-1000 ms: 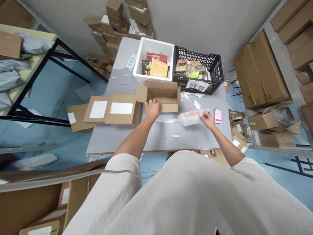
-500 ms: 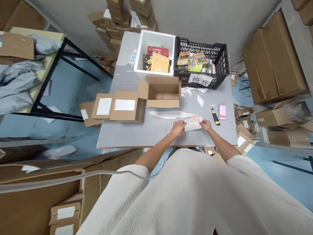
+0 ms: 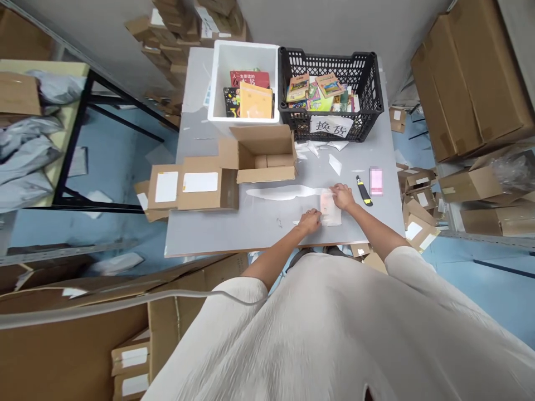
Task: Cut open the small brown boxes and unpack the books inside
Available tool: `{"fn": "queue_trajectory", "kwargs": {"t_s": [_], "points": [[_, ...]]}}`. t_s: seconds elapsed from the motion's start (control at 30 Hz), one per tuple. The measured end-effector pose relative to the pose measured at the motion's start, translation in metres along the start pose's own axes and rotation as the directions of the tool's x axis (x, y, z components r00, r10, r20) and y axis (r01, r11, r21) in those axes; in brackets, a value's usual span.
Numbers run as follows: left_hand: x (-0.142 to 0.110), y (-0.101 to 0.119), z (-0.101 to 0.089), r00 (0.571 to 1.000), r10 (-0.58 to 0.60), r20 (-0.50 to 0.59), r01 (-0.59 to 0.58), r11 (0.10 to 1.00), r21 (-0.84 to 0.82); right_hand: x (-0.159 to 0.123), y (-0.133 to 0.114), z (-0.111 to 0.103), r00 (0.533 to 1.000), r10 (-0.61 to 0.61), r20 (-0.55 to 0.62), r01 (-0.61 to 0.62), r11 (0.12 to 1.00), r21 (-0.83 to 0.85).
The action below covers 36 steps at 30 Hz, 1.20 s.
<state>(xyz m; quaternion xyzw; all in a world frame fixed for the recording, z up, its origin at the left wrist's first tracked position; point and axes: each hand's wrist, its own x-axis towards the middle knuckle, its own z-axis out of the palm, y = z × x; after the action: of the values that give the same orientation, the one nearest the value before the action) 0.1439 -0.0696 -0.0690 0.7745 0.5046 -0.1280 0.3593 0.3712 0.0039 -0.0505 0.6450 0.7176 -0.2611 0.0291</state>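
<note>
A flat white packet with a faint pinkish print (image 3: 331, 211) lies upright on the grey table (image 3: 254, 231), close to the front edge. My left hand (image 3: 310, 221) is at its left edge, fingers curled and closed on that side. My right hand (image 3: 343, 196) grips its upper right corner, the fingertips pressed together. Just behind the packet stretches a long strip of white paper (image 3: 276, 192). To the right of my right hand lie a black and yellow box cutter (image 3: 363, 191) and a phone with a pink screen (image 3: 376, 181).
An open cardboard box (image 3: 267, 175) stands beside closed, labelled boxes (image 3: 200, 197). Behind are a white foam box (image 3: 213, 100) and a black crate (image 3: 368, 106), both with books. Paper scraps (image 3: 335, 164) lie near the crate. A cable (image 3: 167, 295) crosses at left.
The packet has turned from lying sideways to upright. My right hand has moved up to its top corner; my left hand has shifted slightly to the right and along its left edge.
</note>
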Motion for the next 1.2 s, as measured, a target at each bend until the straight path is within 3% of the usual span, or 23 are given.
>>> {"fn": "queue_trajectory", "kwargs": {"t_s": [0.13, 0.27, 0.4, 0.57, 0.7, 0.87, 0.97, 1.07, 1.2], "points": [[0.001, 0.002, 0.009, 1.000, -0.013, 0.022, 0.014, 1.000, -0.023, -0.010, 0.007, 0.017, 0.980, 0.198, -0.029, -0.193, 0.973, 0.124], [0.004, 0.003, 0.011, 1.000, -0.003, 0.017, 0.003, 0.999, -0.050, -0.034, 0.020, 0.040, 0.898, 0.418, 0.136, -0.439, 0.871, 0.223], [0.007, 0.006, 0.013, 0.999, 0.030, 0.017, -0.029, 0.996, -0.089, -0.049, 0.024, 0.054, 0.854, 0.484, 0.189, -0.519, 0.810, 0.273], [0.005, 0.010, 0.017, 0.997, 0.028, 0.073, -0.019, 0.993, -0.116, -0.051, 0.020, 0.054, 0.871, 0.458, 0.178, -0.491, 0.823, 0.286], [0.001, 0.008, 0.020, 0.996, 0.016, 0.086, -0.003, 0.989, -0.151, -0.052, 0.010, 0.047, 0.892, 0.445, 0.077, -0.444, 0.835, 0.326], [-0.001, 0.003, 0.016, 1.000, 0.015, 0.010, -0.013, 0.978, -0.210, -0.056, -0.015, 0.039, 0.950, 0.293, -0.107, -0.229, 0.888, 0.399], [-0.004, -0.002, 0.009, 0.995, -0.073, -0.070, 0.053, 0.965, -0.257, -0.057, -0.035, 0.039, 0.979, 0.185, -0.091, -0.123, 0.879, 0.461], [-0.011, -0.010, -0.001, 0.948, -0.216, -0.232, 0.140, 0.942, -0.306, -0.056, -0.052, 0.044, 0.998, 0.048, 0.045, -0.065, 0.846, 0.530], [-0.028, -0.017, -0.013, 0.832, -0.349, -0.431, 0.232, 0.925, -0.301, -0.056, -0.063, 0.052, 0.986, -0.087, 0.140, 0.002, 0.857, 0.516]]}}
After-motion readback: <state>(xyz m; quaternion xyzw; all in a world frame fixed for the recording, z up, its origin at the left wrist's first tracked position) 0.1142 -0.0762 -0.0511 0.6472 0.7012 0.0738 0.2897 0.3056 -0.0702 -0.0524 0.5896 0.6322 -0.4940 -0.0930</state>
